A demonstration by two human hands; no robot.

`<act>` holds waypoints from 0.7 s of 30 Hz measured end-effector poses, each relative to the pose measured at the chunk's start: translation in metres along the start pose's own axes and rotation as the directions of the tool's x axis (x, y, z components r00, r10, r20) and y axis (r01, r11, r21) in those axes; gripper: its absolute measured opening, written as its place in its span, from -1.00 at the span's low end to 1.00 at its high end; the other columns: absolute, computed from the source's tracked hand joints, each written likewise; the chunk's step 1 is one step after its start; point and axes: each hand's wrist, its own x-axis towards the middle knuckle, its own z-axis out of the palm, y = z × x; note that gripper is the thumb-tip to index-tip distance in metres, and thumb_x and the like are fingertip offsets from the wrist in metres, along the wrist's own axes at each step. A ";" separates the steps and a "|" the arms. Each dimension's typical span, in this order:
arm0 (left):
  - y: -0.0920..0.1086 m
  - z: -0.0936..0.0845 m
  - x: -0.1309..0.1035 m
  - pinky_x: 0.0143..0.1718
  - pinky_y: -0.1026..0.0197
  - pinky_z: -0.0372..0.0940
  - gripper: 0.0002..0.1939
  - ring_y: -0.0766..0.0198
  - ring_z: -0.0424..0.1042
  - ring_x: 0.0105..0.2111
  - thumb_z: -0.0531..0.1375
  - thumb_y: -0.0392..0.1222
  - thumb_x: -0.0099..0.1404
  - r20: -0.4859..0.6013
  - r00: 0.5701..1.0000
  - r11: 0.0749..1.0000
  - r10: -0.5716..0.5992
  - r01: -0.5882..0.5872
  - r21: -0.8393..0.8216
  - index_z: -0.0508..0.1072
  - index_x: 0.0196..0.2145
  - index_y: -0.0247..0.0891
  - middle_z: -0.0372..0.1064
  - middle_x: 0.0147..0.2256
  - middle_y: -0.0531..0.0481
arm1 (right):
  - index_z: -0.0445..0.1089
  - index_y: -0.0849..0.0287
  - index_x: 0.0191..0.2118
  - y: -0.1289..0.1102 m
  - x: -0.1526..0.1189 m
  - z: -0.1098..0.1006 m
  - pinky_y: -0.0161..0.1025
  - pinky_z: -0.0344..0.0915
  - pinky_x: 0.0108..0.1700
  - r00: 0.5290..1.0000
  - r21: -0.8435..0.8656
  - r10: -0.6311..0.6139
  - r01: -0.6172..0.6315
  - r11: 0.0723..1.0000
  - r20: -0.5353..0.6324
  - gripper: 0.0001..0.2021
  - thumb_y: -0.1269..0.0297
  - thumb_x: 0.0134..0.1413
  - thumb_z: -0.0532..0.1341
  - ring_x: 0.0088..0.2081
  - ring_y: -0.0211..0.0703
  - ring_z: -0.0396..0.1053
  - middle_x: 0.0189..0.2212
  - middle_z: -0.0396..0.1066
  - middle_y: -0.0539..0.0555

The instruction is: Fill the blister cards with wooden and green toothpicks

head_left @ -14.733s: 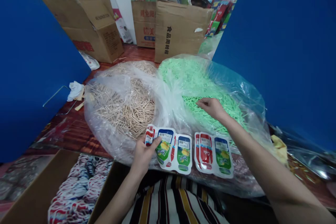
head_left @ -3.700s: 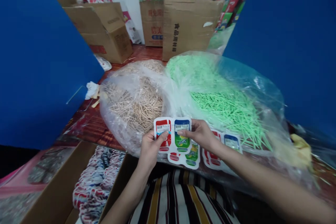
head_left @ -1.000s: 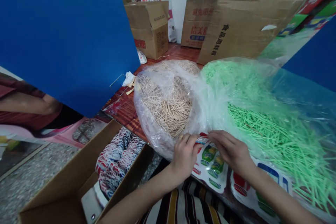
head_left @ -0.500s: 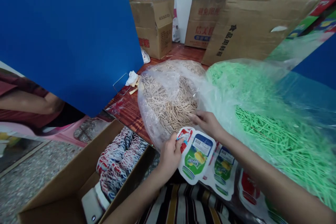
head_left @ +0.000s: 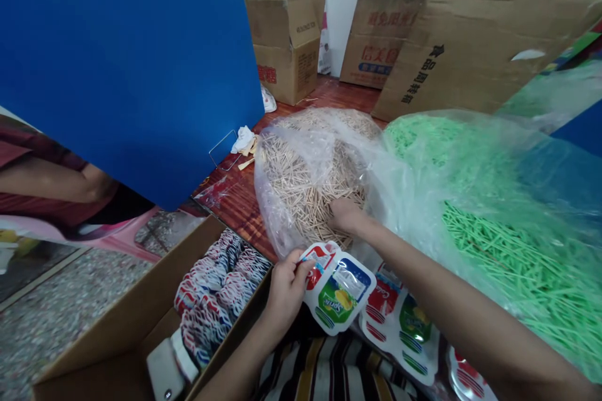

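Note:
My left hand (head_left: 288, 285) is shut on a joined pair of flat printed packets (head_left: 339, 294), one red and one green-and-blue with a lemon picture. Thumb and fingers pinch the red end. My right hand (head_left: 347, 218) reaches into a clear plastic bag (head_left: 268, 200) full of thin beige sticks (head_left: 310, 200). Its fingers are curled in among the sticks, with the tips hidden, so what they hold does not show. Under my right forearm, more red and green packets (head_left: 399, 313) lie on my lap, partly overlapped by the held pair.
To the right spreads a clear bag of green sticks (head_left: 498, 263). At lower left, an open carton (head_left: 113, 313) holds stacked packets (head_left: 221, 288) and a pale phone-like object (head_left: 164, 366). A blue panel (head_left: 132, 75) separates another person's arm (head_left: 51, 178). Cardboard boxes (head_left: 286, 37) stand behind.
My right hand has gone deeper into the beige sticks. My left hand has drawn the held packets down and left, uncovering more of the packets on my lap. The view has shifted slightly.

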 end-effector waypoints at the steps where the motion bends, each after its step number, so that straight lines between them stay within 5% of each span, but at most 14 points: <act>1: 0.000 0.000 0.001 -0.48 0.33 0.14 -0.76 0.32 0.28 -0.52 0.07 -0.06 0.27 -0.001 1.000 1.000 0.009 -0.009 0.006 0.42 -0.40 -0.26 0.35 -0.53 0.07 | 0.49 0.39 -0.20 0.002 0.000 0.000 -0.24 0.29 -0.10 1.000 -0.006 -0.004 0.004 1.000 0.010 -0.69 0.30 -0.11 0.28 -0.12 0.02 0.44 -0.21 0.49 0.35; 13: 0.007 -0.002 0.000 -0.39 0.30 0.20 -0.82 0.28 0.33 -0.48 0.05 -0.08 0.29 -0.067 0.996 0.998 0.054 -0.052 0.032 0.34 -0.35 -0.22 0.37 -0.48 0.06 | 0.49 0.39 -0.31 0.015 -0.007 0.011 -0.26 0.25 -0.25 0.996 0.002 -0.081 0.081 0.997 -0.028 -0.78 0.36 -0.09 0.20 -0.22 0.04 0.44 -0.28 0.49 0.36; 21: 0.001 -0.007 0.001 -0.53 0.35 0.15 -0.78 0.38 0.22 -0.58 0.11 -0.04 0.25 -0.033 0.999 0.985 -0.040 0.034 -0.171 0.28 -0.42 -0.24 0.26 -0.57 0.13 | 0.40 0.27 -0.35 0.034 -0.017 0.017 -0.33 0.12 -0.38 0.966 0.176 -0.085 0.131 0.976 -0.245 -0.84 0.31 -0.08 0.18 -0.40 -0.17 0.35 -0.42 0.45 0.13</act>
